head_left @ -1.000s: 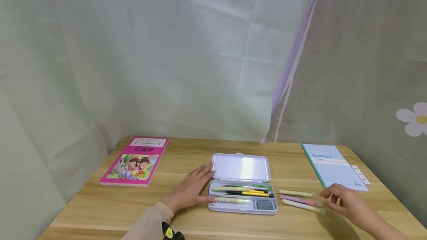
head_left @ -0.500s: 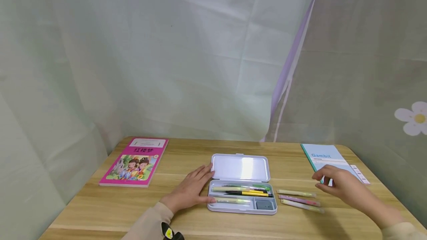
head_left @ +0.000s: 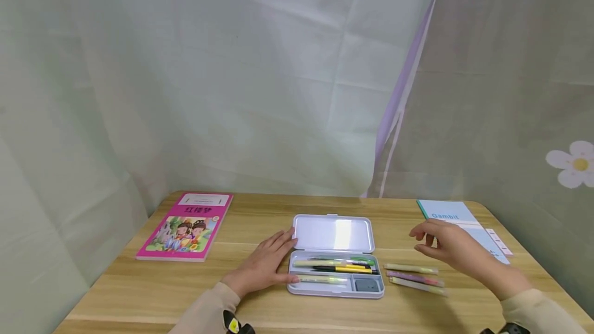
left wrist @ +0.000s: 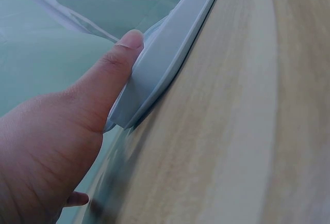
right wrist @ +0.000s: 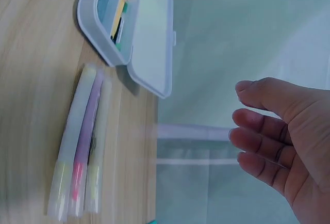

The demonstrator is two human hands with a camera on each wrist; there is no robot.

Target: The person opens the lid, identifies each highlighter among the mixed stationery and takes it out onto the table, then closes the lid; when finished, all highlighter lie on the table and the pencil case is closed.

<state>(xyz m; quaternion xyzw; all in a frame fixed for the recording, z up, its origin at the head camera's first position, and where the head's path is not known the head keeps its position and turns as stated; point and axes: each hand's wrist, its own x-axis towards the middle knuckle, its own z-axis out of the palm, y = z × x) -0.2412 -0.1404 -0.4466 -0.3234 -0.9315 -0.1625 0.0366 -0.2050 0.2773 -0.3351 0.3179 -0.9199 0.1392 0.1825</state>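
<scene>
A white pencil case [head_left: 320,293] lies with its lid [head_left: 315,233] swung back. Inside are a yellow-and-black pen [head_left: 345,269], a green pen [head_left: 364,261], pale yellow markers [head_left: 325,279] and a dark grey eraser [head_left: 366,285]. My left hand [head_left: 262,268] rests along its left side, fingers extended, thumb [left wrist: 119,61] against the front corner. Right of the case lie three markers: pale yellow [head_left: 410,269], purple [right wrist: 86,131] and white [right wrist: 73,121]. Above and beyond them hovers my right hand [head_left: 447,241], loosely curled and holding nothing.
A pink book [head_left: 185,231] with a cartoon cover lies at the table's left. At the right is a light blue notebook [head_left: 447,210], partly hidden by my right hand, with a pink-and-white card [head_left: 500,244] beside it. A pale curtain [head_left: 232,92] hangs behind the table [head_left: 260,210].
My right hand has risen from beside the ends of the three markers and moved left, now overlapping the notebook in the head view. The left hand and pencil case stay in place.
</scene>
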